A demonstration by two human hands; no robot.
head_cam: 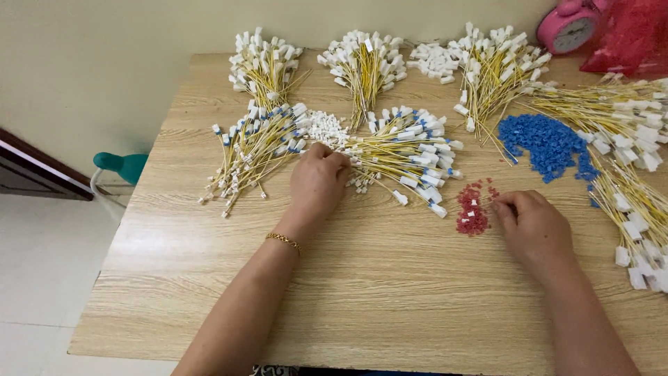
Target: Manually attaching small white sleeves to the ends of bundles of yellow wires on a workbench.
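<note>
The left hand's fingers (pixel 332 161) are curled together, tips down on the near end of a bundle of yellow wires with white connectors (pixel 407 152) that fans out toward three o'clock; whether they pinch a single wire or only rest on the bunch cannot be told, since the knuckles hide the tips. The left hand (pixel 316 182) wears a thin gold bracelet (pixel 283 241) at the wrist. The right hand's fingers (pixel 504 204) are drawn together too, thumb against forefinger at the edge of a small heap of red plastic pieces (pixel 472 209), which lies just beside them at nine o'clock; a pinch on one red piece looks likely but is too small to see. The right hand (pixel 536 226) rests on the wooden worktop (pixel 390 285). By my reading, the step in hand is a pick-up: one wire end from the bundle, one red piece from the heap, and the next move calls for a fine pinch and bringing the two together squarely. Further out, a pile of blue pieces (pixel 546 143) sits at one o'clock from the right hand, more wire bundles (pixel 264 66) line the far edge at twelve o'clock, another bundle with blue-tipped ends (pixel 254 150) lies at ten o'clock from the left hand, and a pink alarm clock (pixel 567 28) stands in the far right corner.
</note>
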